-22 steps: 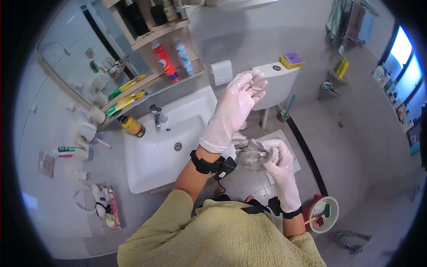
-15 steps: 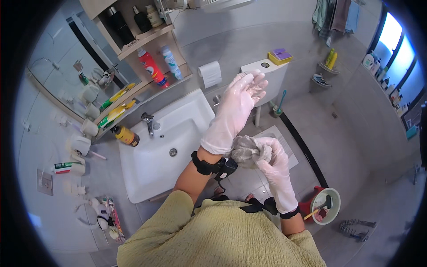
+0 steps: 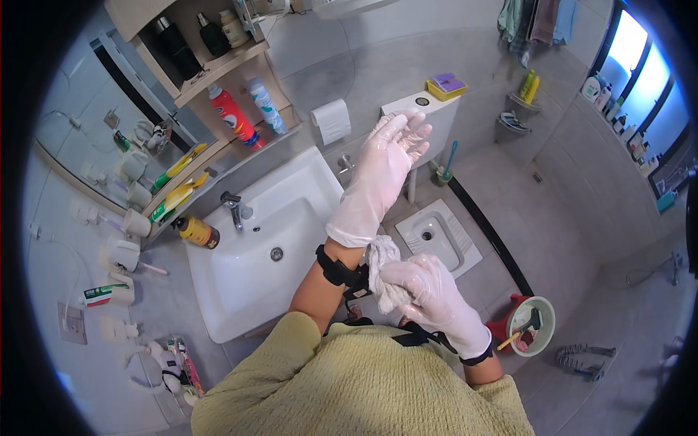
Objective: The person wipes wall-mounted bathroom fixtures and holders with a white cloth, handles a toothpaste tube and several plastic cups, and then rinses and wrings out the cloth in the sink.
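Observation:
My left hand (image 3: pixel 387 163), in a wet-looking translucent white glove, is raised with its fingers stretched out and holds nothing. In a matching glove, my right hand (image 3: pixel 434 294) grips a crumpled whitish cloth (image 3: pixel 385 276). The cloth lies against my left wrist, just below the glove's cuff and beside a black wrist strap (image 3: pixel 336 267). Part of the cloth is hidden behind my right fingers. To the left of my left forearm is a white washbasin (image 3: pixel 273 305) with a metal tap (image 3: pixel 234 209).
A squat toilet (image 3: pixel 436 234) is set in the floor beyond my right hand. A pale bucket (image 3: pixel 544 334) holding a brush stands at the lower right. On the basin's rim sits a yellow bottle (image 3: pixel 198 232). Shelves (image 3: pixel 218 69) with spray cans and bottles hang at upper left.
My right hand has turned and brought the cloth left against my left wrist. The squat toilet shows more fully now. The whole view has shifted slightly.

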{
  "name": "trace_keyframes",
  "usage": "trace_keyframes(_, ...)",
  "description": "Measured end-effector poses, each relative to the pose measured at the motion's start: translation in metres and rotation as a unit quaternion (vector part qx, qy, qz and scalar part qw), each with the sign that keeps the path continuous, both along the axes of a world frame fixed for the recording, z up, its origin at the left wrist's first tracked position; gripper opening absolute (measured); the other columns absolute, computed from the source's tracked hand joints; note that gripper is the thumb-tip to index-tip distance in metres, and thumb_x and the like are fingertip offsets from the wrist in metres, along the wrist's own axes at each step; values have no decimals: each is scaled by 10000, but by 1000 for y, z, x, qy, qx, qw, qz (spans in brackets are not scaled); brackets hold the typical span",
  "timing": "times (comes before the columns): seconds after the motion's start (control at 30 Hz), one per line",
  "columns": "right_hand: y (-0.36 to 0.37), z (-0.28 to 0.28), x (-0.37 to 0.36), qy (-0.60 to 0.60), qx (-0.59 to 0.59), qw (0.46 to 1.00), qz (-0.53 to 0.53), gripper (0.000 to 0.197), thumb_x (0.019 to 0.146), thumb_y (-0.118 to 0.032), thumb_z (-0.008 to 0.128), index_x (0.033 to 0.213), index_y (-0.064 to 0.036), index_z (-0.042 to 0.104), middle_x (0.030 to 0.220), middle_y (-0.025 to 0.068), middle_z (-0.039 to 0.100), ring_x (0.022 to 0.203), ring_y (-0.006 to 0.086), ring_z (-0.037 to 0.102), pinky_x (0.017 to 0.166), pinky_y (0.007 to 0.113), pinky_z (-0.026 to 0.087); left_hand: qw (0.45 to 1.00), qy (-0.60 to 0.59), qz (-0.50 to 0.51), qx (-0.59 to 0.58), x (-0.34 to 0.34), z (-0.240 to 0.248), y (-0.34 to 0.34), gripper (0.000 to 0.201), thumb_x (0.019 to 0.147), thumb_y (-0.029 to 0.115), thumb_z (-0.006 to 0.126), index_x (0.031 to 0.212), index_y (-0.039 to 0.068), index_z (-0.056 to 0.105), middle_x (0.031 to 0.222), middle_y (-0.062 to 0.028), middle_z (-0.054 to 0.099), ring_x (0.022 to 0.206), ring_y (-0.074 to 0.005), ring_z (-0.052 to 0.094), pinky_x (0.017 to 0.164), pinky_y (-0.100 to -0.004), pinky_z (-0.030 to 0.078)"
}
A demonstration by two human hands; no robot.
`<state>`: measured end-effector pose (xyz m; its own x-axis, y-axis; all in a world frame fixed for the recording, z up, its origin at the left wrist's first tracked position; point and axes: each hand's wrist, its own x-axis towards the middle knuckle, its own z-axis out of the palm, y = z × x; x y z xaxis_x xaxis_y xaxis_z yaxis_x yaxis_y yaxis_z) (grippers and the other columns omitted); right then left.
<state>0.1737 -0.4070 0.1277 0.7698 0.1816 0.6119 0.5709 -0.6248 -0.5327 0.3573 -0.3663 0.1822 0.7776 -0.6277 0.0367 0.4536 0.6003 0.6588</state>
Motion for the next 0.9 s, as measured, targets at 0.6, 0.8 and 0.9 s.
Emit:
trace_keyframes(0.6,-23,-80,-57,262,516,795,-181,313,746,-81,626,1049,-35,563,900,-15,569,828,63,521,744,214,434,994,-98,-36,-15,-9,23,1,273,932,177,465,1152,28,529,1148,-95,561,1098,-222,516,971,-383,365)
trace_keyframes(0.8,-21,-65,-56,246,571,772,-135,341,721,-103,668,1037,-30,560,935,0,572,827,64,531,744,218,441,981,-187,-43,-6,-32,36,-4,249,937,172,453,1132,34,524,1132,-89,569,1090,-206,524,975,-368,361)
trace_keyframes(0.9,-16,-55,-53,244,560,783,-116,356,717,-90,668,1048,-21,558,954,13,573,839,72,531,758,229,444,976,-214,-43,-1,-40,40,-4,243,939,162,446,1130,28,513,1133,-92,566,1083,-202,531,974,-362,364)
